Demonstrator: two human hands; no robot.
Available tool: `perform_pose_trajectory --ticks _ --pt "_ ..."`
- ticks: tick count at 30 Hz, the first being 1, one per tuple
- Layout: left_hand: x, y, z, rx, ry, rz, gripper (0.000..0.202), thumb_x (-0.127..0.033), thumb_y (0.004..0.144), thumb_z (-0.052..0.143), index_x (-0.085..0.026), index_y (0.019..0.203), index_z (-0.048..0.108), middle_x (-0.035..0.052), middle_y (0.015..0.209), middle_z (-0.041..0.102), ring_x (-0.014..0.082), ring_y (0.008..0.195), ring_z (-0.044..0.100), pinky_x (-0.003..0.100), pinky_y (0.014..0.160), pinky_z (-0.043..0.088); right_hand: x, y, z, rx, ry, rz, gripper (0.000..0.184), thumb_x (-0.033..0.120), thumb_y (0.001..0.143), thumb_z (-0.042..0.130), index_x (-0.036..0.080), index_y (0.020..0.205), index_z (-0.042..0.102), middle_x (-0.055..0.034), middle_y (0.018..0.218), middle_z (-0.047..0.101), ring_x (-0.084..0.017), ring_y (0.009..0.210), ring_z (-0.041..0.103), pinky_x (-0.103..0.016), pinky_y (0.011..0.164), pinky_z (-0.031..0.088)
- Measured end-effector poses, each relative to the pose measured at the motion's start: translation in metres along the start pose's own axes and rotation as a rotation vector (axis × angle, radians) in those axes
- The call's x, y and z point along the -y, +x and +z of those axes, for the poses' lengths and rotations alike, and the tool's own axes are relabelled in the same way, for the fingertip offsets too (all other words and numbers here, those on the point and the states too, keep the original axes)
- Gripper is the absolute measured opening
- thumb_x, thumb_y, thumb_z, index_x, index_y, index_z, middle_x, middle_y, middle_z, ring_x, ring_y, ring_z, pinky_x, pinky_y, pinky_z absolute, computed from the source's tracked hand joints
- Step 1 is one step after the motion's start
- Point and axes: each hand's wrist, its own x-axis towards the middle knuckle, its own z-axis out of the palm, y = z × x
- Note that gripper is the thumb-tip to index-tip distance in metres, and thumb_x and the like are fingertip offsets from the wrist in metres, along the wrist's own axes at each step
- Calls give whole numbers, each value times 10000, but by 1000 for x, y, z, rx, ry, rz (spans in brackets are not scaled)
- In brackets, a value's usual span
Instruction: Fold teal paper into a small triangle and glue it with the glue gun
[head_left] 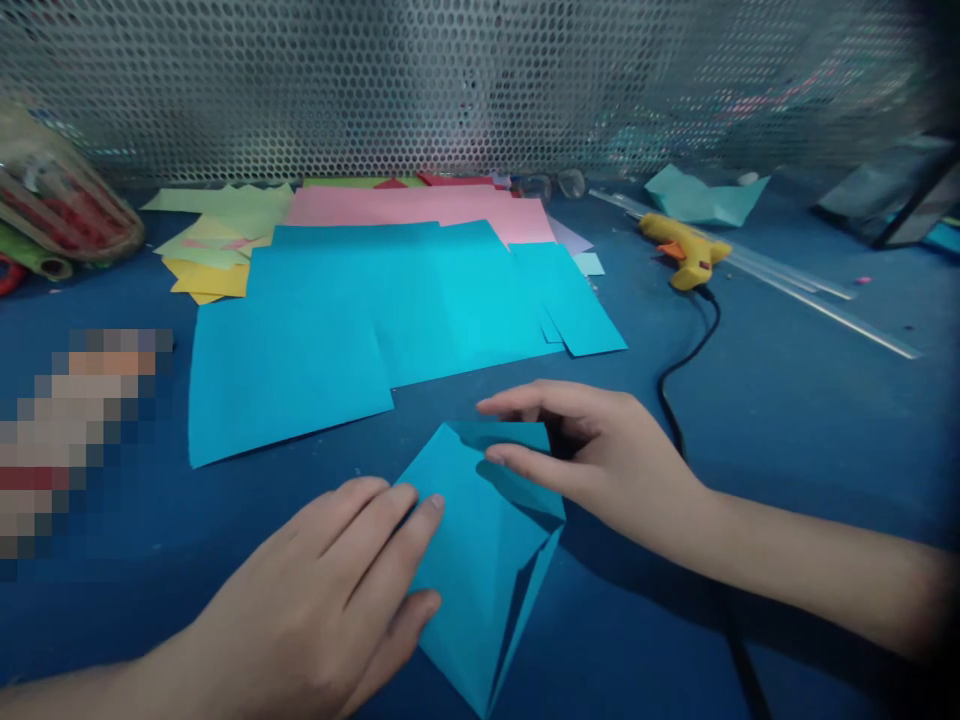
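Note:
A partly folded blue paper (pixel 487 545) with a pointed lower tip lies on the dark blue table (pixel 787 400) near me. My left hand (pixel 337 590) lies on its left side, fingers stretched flat and pressing the sheet down. My right hand (pixel 592 450) is at the paper's upper right corner, thumb and fingers pinching a raised flap there.
Large blue sheets (pixel 360 320) lie just beyond, with pink (pixel 420 205) and yellow-green sheets (pixel 214 245) behind them. A yellow glue gun (pixel 684 250) with a black cord (pixel 686 360) sits at right beside clear glue sticks (pixel 810 290). A perforated metal screen (pixel 450 80) closes the back.

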Motion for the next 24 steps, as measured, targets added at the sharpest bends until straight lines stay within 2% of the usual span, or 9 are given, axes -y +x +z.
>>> perform_pose_trajectory --ticks 3,5,9,10,12,15,17,21,24 --pt "4 0 -2 29 -2 -5 371 -169 1045 324 -58 1112 671 58 998 771 203 877 684 343 783 496 0 2 -3 17 -60 -48 229 247 859 685 222 1083 725 -44 882 733 -126 569 570 -241 470 461" --pt "8 0 -2 94 -29 -28 394 -212 1046 311 -64 1180 651 79 1082 753 224 921 691 357 767 514 -1 2 -4 26 -109 -73 226 255 868 679 228 1087 730 -43 862 733 -132 582 587 -249 490 483" --pt "12 -3 0 215 -47 -21 413 -305 1017 390 -106 1337 557 103 1426 553 257 1227 580 376 917 504 -2 1 -6 27 -138 -110 159 213 877 659 212 1008 749 -37 799 719 -130 588 605 -245 510 507" --pt "11 -4 1 210 -43 -18 414 -303 1015 389 -106 1337 559 105 1447 529 255 1264 551 373 938 496 -3 1 -6 40 -117 -140 150 186 881 647 206 988 750 -37 805 717 -123 590 612 -236 509 507" --pt "6 -5 1 147 -34 -40 408 -276 1025 339 -104 1262 623 110 1383 590 252 1224 582 365 909 503 -3 2 -6 93 -61 -247 162 133 889 621 190 975 746 -52 866 722 -118 644 646 -223 539 523" --pt "-1 -4 0 51 -23 -54 444 -247 1034 296 -111 1113 711 99 1211 706 238 1024 675 348 816 515 -5 4 -6 199 -21 -470 203 80 910 572 158 1017 726 -95 995 730 -144 844 688 -266 735 571" --pt "-3 -4 -1 75 -36 -2 423 -278 1031 337 -89 1142 699 91 1186 720 223 986 681 325 814 511 -7 6 -7 242 -28 -589 224 59 920 534 128 1041 709 -127 1071 730 -168 979 673 -316 861 559" --pt "1 -6 1 87 -55 -46 461 -359 1030 340 -80 1196 666 88 1239 695 242 1067 652 352 859 488 -11 9 -12 333 -132 -706 259 58 948 481 75 1114 680 -151 1212 695 -199 1136 632 -357 985 513" --pt "6 -10 1 155 -51 -41 457 -413 1003 391 -120 1267 622 98 1389 589 252 1176 599 369 900 461 -15 10 -17 378 -248 -736 283 98 983 453 86 1174 661 -135 1264 672 -215 1226 591 -392 1045 468"
